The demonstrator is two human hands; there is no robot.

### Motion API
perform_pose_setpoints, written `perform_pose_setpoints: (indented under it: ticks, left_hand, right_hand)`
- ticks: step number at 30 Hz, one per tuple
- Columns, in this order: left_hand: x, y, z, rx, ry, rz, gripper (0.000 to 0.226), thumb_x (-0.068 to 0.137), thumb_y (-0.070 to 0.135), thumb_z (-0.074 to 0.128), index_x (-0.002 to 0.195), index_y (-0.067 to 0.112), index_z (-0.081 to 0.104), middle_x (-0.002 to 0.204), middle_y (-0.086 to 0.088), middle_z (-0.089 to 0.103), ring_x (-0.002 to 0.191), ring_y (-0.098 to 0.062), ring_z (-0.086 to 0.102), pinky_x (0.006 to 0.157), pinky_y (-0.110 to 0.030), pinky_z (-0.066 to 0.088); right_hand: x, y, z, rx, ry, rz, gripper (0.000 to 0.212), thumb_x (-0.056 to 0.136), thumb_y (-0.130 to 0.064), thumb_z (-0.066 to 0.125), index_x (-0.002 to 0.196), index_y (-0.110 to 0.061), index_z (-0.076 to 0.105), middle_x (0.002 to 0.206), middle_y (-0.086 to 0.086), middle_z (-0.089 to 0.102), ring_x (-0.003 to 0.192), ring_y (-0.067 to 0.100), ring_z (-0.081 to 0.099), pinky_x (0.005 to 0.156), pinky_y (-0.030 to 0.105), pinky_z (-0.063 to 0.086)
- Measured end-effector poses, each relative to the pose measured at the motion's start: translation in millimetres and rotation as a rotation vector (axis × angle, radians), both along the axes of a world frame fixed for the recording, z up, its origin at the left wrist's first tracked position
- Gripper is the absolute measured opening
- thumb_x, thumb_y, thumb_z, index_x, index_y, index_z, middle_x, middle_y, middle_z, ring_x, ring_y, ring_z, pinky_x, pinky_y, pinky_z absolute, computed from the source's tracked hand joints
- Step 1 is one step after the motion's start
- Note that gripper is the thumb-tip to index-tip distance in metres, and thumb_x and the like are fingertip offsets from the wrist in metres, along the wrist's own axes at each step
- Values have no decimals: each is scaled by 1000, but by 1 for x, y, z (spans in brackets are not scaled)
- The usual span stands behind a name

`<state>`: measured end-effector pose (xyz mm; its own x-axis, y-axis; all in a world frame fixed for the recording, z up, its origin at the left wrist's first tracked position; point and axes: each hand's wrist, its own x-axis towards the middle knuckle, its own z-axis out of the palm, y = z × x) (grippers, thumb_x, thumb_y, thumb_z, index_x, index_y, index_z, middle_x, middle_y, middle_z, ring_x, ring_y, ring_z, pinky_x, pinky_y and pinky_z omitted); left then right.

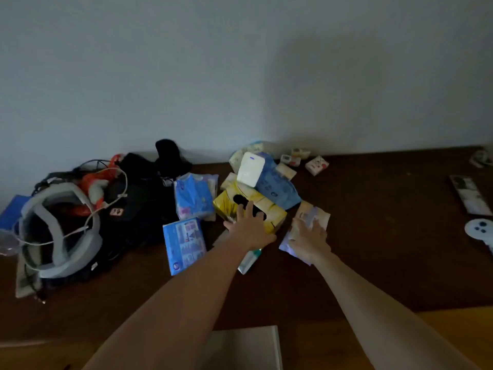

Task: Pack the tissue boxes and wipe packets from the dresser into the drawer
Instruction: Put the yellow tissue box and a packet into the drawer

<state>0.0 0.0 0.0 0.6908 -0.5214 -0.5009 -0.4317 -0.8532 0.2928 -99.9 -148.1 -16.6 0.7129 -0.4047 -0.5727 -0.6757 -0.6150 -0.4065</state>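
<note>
A heap of tissue and wipe packs lies on the dark wooden dresser top [373,249]. My left hand [249,227] rests spread on a yellow tissue box [266,206] with a dark oval slot. My right hand [309,243] lies flat on a pale wipe packet [318,213] to its right. Two blue packs sit to the left, one near [184,245] and one further back [193,196]. A white box [250,169] leans on a blue packet [277,189] behind the yellow box. A thin green-white packet [248,260] shows under my left wrist.
A black bag [138,209] with a grey headset [61,236], cables and orange items fills the left side. Small white packs [316,164] sit by the wall. A flat card [469,194] and a blue controller [480,231] lie at the right. A pale surface [245,345] shows below.
</note>
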Motion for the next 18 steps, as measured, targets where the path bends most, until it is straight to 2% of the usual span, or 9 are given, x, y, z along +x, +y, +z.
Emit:
perform_pose_setpoints:
  ticks: [2, 3, 6, 9, 12, 15, 18]
  left_hand:
    - [-5, -7, -22, 42, 16, 34, 88, 89, 63, 54, 156, 15, 24, 167, -10, -10, 149, -38, -21, 116, -67, 16]
    - [-6, -7, -35, 36, -2, 53, 86, 91, 61, 54, 156, 14, 24, 167, -11, -8, 148, -39, -25, 117, -66, 15]
    - [-12, -4, -59, -31, -160, 60, 75, 93, 55, 56, 150, 13, 32, 164, -11, 11, 150, -39, -21, 119, -63, 16]
    - [-13, 3, -54, -105, -218, 63, 70, 88, 48, 67, 141, 8, 44, 158, -14, 24, 152, -35, -10, 117, -59, 28]
    - [-32, 24, -30, -221, -205, 25, 69, 86, 49, 69, 139, 9, 49, 155, -10, 30, 154, -28, -4, 118, -49, 29]
    - [-66, 59, 4, -320, -265, -67, 61, 85, 53, 70, 128, 13, 56, 149, -6, 40, 154, -23, -1, 115, -47, 33]
    - [-105, 98, 35, -385, -261, -144, 53, 83, 55, 70, 116, 15, 59, 147, -2, 42, 154, -17, -2, 101, -43, 51]
  right_hand:
    - [-1, -5, -24, 27, 29, -43, 69, 100, -47, 54, 158, -41, 18, 168, 13, -16, 154, 40, -16, 117, 68, 19]
    - [-1, -5, -38, 19, 42, -44, 71, 97, -54, 56, 157, -41, 20, 168, 13, -16, 153, 40, -17, 116, 68, 21]
    - [-4, 1, -71, -176, 25, -34, 69, 87, -66, 62, 144, -40, 32, 164, 15, 0, 153, 41, -4, 108, 68, 35]
    - [-4, -1, -81, -324, -34, -19, 69, 80, -53, 78, 134, -35, 39, 157, 16, 18, 149, 40, 15, 100, 63, 47]
    - [-11, -5, -73, -310, -20, -74, 79, 75, -39, 86, 136, -29, 37, 149, 15, 31, 136, 42, 34, 95, 56, 52]
    - [-33, 2, -51, -261, -143, -215, 73, 84, -31, 77, 141, -25, 32, 144, 17, 42, 126, 42, 44, 91, 53, 51]
    - [-73, 26, -26, -210, -313, -332, 54, 93, -26, 65, 141, -23, 38, 136, 15, 54, 118, 38, 55, 86, 48, 52]
